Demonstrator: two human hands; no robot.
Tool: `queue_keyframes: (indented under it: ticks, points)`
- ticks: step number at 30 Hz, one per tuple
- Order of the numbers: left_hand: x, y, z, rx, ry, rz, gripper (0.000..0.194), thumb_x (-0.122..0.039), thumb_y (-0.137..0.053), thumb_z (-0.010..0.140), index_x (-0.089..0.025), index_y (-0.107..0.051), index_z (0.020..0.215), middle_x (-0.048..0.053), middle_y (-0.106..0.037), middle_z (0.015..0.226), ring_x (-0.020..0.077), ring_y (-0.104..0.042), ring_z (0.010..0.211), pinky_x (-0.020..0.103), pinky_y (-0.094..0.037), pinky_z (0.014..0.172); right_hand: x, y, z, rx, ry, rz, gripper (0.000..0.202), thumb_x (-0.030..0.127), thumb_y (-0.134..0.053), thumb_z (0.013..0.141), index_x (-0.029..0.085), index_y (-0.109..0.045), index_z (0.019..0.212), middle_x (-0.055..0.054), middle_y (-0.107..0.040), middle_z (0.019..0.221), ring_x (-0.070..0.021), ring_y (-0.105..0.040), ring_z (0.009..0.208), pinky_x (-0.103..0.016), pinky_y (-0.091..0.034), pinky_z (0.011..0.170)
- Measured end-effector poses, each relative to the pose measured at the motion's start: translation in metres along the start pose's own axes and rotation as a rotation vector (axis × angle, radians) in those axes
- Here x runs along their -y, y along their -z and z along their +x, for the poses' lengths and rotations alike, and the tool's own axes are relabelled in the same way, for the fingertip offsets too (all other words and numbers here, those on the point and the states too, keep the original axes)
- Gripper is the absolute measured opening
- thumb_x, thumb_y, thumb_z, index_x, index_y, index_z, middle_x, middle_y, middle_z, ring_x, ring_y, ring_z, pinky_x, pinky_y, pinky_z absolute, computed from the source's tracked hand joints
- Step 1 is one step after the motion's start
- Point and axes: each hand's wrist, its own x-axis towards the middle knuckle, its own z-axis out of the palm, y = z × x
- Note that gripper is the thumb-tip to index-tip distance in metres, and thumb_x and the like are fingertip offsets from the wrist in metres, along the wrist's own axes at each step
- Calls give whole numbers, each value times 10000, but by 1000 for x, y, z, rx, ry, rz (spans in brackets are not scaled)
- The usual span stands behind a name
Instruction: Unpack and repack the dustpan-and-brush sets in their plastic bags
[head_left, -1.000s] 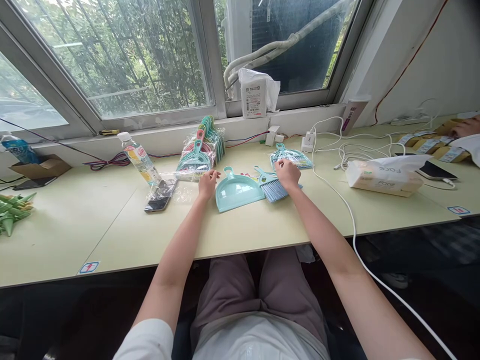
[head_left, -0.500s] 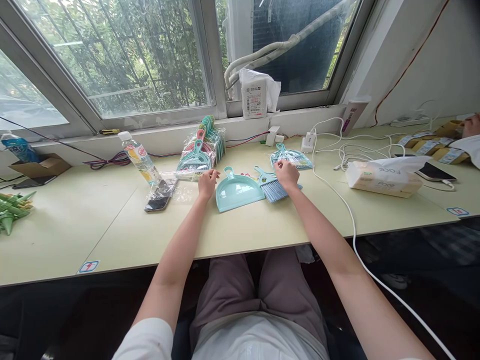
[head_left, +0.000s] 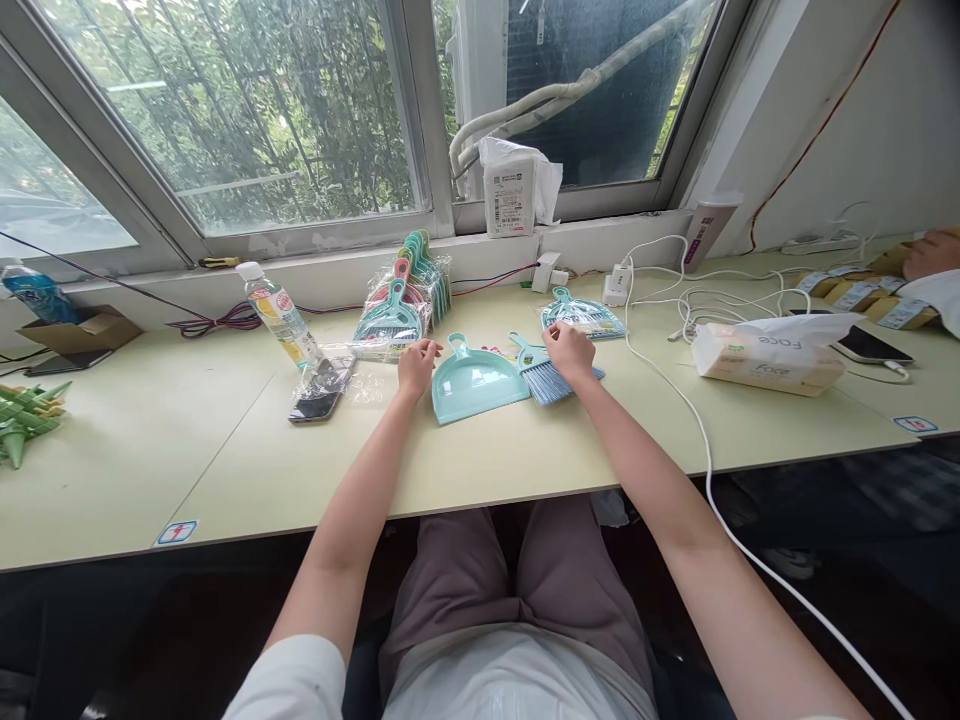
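A mint-green dustpan (head_left: 480, 388) lies on a pale yellow table (head_left: 480, 468) in front of a seated person, its looped handle aimed away toward the window (head_left: 300, 120) and slightly left. The pan's long axis runs left to right, its straight lip facing the person and the right end angled farther off. The plastic is smooth and glossy, the back edge rounded. Just beside it on the right rests a matching hand brush (head_left: 538, 366), its handle pointing away and to the left, its blue-gray bristles fanned toward the person and to the right.

The left hand (head_left: 417, 366) is just left of the pan, fingers bent, thumb and forefinger close together; whether they grip anything cannot be told. The right hand (head_left: 568, 350) is over the brush's right side, fingers curled in; their hold on it cannot be made out.

Farther back, a plastic-wrapped set (head_left: 583, 316) sits behind the right hand, and a stack of wrapped sets (head_left: 394, 310) stands behind the left. A phone (head_left: 319, 395) and a tilted bottle (head_left: 277, 318) lie farther left.
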Motion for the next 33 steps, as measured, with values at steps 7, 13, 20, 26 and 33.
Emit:
queue_keyframes:
  ticks: [7, 13, 20, 26, 33]
  points:
    - [-5, -1, -3, 47, -54, 73, 394, -366, -357, 949, -185, -692, 845, 31, -720, 844, 139, -608, 634, 290, -438, 716, -4, -7, -1, 50, 142, -191, 191, 332, -546, 824, 189, -655, 890, -110, -692, 1017, -304, -570, 1047, -412, -357, 874]
    - [-4, -4, -3, 120, -69, 205, 347, -337, -395, 942, -198, -704, 869, 56, -707, 1002, 185, -620, 820, 307, -428, 775, -4, -8, -4, 129, 171, -309, 250, 372, -544, 823, 166, -668, 889, -143, -669, 1054, -331, -535, 1074, -472, -284, 920]
    - [4, -8, -3, 184, -88, 235, 245, -360, -494, 902, -220, -695, 914, 44, -693, 1031, 192, -609, 879, 294, -440, 764, -4, -10, -5, 182, 176, -304, 289, 382, -590, 760, 188, -652, 964, -114, -685, 1021, -316, -553, 1043, -454, -277, 916]
    - [7, -9, -2, 187, -90, 239, 185, -325, -541, 872, -229, -697, 900, 24, -703, 990, 178, -610, 834, 294, -449, 771, -2, -9, -5, 204, 184, -293, 334, 299, -602, 710, 201, -606, 1029, -85, -695, 985, -283, -589, 976, -416, -283, 895]
    - [4, -8, -2, 196, -65, 253, 202, -335, -527, 870, -227, -695, 897, 30, -713, 981, 189, -614, 852, 288, -436, 746, 1, -2, -7, 174, 187, -257, 316, 274, -587, 724, 195, -551, 1029, -89, -700, 926, -284, -619, 912, -419, -301, 887]
